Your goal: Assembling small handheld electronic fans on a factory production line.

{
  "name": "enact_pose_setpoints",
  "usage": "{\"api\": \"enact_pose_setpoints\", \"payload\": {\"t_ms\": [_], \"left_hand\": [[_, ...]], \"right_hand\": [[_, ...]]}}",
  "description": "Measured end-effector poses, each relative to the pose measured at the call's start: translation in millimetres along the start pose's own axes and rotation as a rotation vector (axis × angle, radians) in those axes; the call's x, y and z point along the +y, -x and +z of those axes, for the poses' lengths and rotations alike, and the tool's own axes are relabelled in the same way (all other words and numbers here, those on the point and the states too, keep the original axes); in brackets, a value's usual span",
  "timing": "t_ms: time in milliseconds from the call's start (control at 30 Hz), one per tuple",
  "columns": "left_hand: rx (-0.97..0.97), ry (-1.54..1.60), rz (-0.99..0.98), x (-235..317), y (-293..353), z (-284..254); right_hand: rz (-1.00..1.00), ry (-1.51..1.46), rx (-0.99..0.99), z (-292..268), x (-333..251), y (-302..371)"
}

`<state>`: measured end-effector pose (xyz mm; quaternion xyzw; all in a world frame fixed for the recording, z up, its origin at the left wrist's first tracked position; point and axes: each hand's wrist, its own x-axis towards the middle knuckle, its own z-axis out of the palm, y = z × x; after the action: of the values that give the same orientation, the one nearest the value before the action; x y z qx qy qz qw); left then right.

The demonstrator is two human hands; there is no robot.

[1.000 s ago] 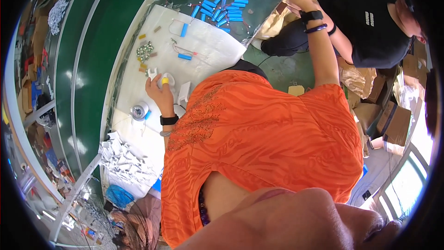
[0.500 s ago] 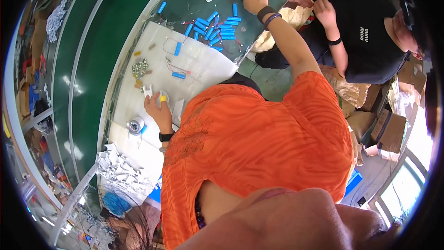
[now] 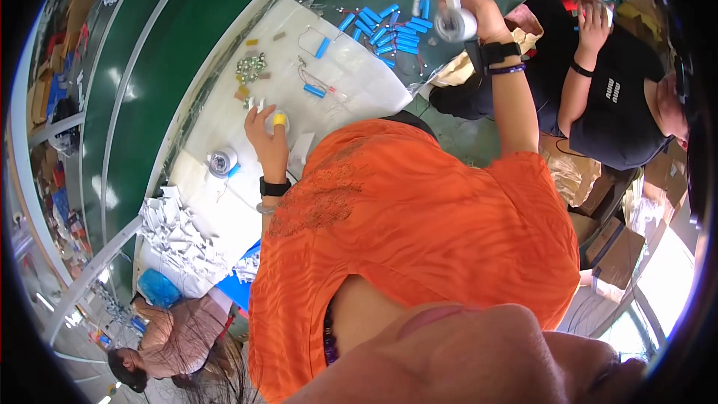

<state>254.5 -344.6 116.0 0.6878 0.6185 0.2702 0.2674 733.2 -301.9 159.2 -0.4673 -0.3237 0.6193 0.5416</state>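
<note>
My right hand [image 3: 486, 13] is raised at the far right of the table, its fingers closed around a white round housing [image 3: 455, 24] with a grey, ring-like face, slightly blurred. My left hand [image 3: 268, 142] rests over the white sheet, a yellow finger cover [image 3: 280, 118] on one digit. Its fingers curl about a white plastic part [image 3: 259, 103], mostly hidden by the hand. Just beyond that hand lies a small pile of round metallic pieces [image 3: 251, 67]. Blue cylindrical battery cells [image 3: 404, 36] with thin wires lie heaped below my right hand.
Another white round housing [image 3: 221, 162] stands nearer me, left of my left hand. A heap of white plastic pieces [image 3: 176, 228] covers the sheet's near left. A green conveyor belt [image 3: 142, 97] runs along the left. A co-worker in black [image 3: 613, 112] sits at the right.
My right hand has come back from the far assemblies and now holds a white round housing. The view has shifted; my left hand stays by the small metallic pieces.
</note>
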Motion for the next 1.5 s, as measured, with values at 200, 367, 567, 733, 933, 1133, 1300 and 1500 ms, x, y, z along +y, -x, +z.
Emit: {"api": "enact_pose_setpoints", "payload": {"t_ms": [200,367,567,733,933,1133,1300,1500], "left_hand": [[-0.290,0.583,-0.048,46,-27,-6],[-0.423,0.845,0.153,98,-42,-2],[-0.611,1.030,0.123,120,-42,6],[-0.627,1.091,-0.013,104,-32,8],[-0.709,1.244,-0.323,97,-31,-7],[-0.679,1.250,-0.368,91,-28,-11],[-0.685,1.267,-0.319,80,-26,-2],[-0.671,1.159,-0.380,76,-21,-3]], "right_hand": [[0.032,0.021,-0.203,89,-12,29],[0.050,-0.332,-0.519,148,12,37],[0.115,-0.279,-0.490,182,26,49],[0.141,-0.232,-0.527,186,38,51],[0.146,-0.011,-0.468,184,47,51],[0.157,0.028,-0.482,184,59,53],[0.285,-0.202,-0.478,183,75,54],[0.319,-0.197,-0.456,183,84,64]]}}
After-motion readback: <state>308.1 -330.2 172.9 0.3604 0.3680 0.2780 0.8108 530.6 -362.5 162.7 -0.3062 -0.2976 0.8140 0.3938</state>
